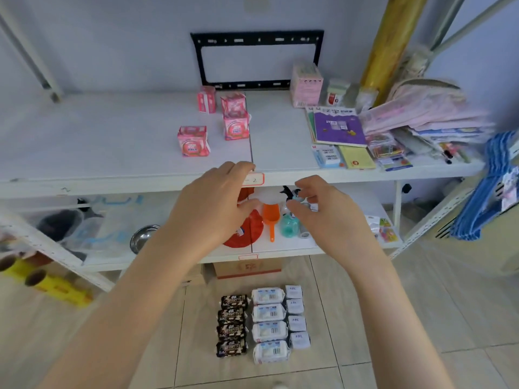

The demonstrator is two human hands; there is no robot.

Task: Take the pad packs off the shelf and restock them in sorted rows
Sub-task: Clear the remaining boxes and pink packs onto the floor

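Both hands are hovering at the shelf's [112, 141] front edge, empty: the left hand [216, 203] with relaxed, spread fingers, the right hand [323, 214] loosely curling. Four pink pad packs [193, 141] are standing mid-shelf, and other packs [269, 313] are lying in rows on the floor [393, 318].

Two bare forearms fill the lower view: the left forearm [140, 290] enters from 7 o'clock, the right forearm [387, 304] from 5 o'clock. Both are uncovered from the frame edge to the wrist. The left hand [213, 203] and right hand [323, 211] are bare and slim-fingered, their nails too blurred to describe.
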